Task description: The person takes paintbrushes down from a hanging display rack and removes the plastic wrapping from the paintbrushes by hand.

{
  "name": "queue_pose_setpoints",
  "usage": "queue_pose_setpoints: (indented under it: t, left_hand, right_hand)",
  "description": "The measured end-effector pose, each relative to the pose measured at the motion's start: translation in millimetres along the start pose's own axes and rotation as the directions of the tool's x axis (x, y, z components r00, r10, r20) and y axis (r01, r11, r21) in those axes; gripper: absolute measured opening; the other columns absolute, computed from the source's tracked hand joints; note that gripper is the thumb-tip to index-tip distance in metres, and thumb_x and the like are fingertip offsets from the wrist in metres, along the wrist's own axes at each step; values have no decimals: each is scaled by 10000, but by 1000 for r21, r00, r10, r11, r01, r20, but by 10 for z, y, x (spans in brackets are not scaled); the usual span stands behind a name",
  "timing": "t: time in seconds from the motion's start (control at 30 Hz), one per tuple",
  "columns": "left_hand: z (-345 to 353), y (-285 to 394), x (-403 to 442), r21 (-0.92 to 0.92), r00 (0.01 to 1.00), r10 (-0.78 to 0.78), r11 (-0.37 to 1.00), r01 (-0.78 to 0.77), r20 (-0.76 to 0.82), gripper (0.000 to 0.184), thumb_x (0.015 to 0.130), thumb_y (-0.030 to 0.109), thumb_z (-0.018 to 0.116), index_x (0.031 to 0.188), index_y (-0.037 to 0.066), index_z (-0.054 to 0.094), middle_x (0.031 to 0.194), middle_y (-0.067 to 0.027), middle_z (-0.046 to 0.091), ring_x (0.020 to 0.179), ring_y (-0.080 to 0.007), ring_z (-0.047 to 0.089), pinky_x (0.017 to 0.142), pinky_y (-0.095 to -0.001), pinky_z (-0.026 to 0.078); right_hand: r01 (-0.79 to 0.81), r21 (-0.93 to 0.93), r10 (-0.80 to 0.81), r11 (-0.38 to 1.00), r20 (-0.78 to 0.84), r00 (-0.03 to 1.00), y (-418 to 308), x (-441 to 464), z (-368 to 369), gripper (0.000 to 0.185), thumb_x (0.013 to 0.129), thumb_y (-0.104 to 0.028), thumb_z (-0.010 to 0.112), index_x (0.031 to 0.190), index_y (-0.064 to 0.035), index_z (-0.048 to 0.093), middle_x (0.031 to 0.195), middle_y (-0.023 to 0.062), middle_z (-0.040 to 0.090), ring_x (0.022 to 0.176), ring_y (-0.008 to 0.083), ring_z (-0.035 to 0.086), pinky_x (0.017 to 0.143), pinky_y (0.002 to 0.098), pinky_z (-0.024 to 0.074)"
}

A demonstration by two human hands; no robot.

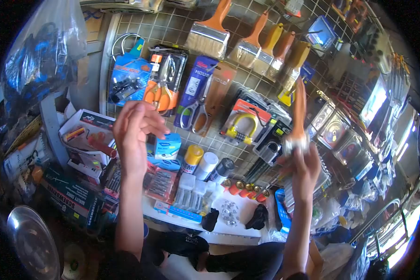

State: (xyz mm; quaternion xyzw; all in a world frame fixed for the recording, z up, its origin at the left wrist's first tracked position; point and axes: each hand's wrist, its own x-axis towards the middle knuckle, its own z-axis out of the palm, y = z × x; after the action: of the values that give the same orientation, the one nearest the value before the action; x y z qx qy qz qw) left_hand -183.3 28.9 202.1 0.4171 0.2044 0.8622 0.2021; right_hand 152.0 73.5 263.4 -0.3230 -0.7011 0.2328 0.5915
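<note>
My right hand [303, 170] is closed around the bristle end of a paintbrush [300, 109], whose orange wooden handle points up. Some motion blur softens that hand and the brush's metal band. Raised on the left, my left hand [137, 135] holds nothing, with its fingers loosely curled and apart. It appears in front of the packaged orange-handled scissors [162, 95] and near a small blue box [167, 146]. More paintbrushes hang on the wire grid above, including a wide one [207, 37] and a narrower one [249, 46].
A yellow padlock pack [245, 125] hangs mid-grid. Below stand spray cans [191, 158] on a white shelf [228, 229] with small metal pieces. At left are a white open box [86, 119], a green screwdriver box [72, 198] and a hanging plastic bag [44, 56].
</note>
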Motion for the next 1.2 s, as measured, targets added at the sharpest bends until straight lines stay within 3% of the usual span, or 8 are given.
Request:
queue_pose_setpoints:
  t: [0.1,0.23,0.43,0.57,0.7,0.9,1.13,1.2]
  left_hand:
    - [-43,-7,23,3,1000,11,1000,-11,-9,238,985,260,482,996,32,548,738,-88,605,607,-183,634,510,-265,478]
    - [-49,-89,50,13,998,-40,999,41,-53,231,986,261,491,1009,38,547,749,-82,606,579,-169,630,473,-253,463]
    - [31,-102,23,26,990,-115,993,118,-83,219,981,245,513,997,29,550,748,-92,607,538,-177,619,464,-259,455]
    - [-10,-100,19,-6,995,-86,996,86,-48,268,981,271,532,985,7,575,751,-109,620,550,-168,630,475,-255,473]
    - [-1,-63,36,-18,994,-92,996,91,-54,254,982,271,527,977,20,565,741,-101,615,546,-169,628,468,-253,462]
    - [19,-83,11,11,995,-101,995,101,-25,255,990,279,511,952,31,555,728,-88,603,541,-166,625,464,-253,451]
    - [24,-67,-1,30,996,-90,995,91,-28,260,990,282,507,945,30,554,726,-89,600,547,-168,625,473,-256,448]
    - [25,-62,7,31,996,-89,995,90,-31,259,989,281,508,943,30,553,725,-90,599,546,-169,625,474,-256,449]
  right_hand:
    - [193,66,-192,979,-23,981,-396,580,429,244,976,-265,575,1042,-31,550,848,58,621,723,165,686,528,240,498]
    - [204,254,-233,945,89,968,-701,1132,774,249,983,-229,573,1083,-2,552,905,77,626,759,168,691,576,209,517]
    - [167,395,-198,903,40,979,-691,1413,1015,273,983,-195,579,1126,36,551,915,83,642,766,154,681,614,206,527]
    - [125,399,-146,908,23,989,-628,1334,1074,283,976,-226,594,1050,44,557,873,91,633,721,195,691,642,271,571]
    - [112,384,-124,916,5,992,-533,1310,1092,277,978,-232,591,1044,35,555,835,85,616,655,180,665,585,263,545]
    - [266,372,-257,889,-74,963,-583,1221,1172,287,987,-256,575,1039,25,548,825,89,614,628,171,644,576,280,546]
    - [150,401,-134,904,-66,989,-683,1214,1233,309,981,-264,581,1054,34,546,826,107,618,587,184,640,545,292,551]
    - [117,348,-106,930,-51,993,-765,1117,1237,294,958,-241,594,1078,24,554,854,95,625,549,157,607,488,262,493]
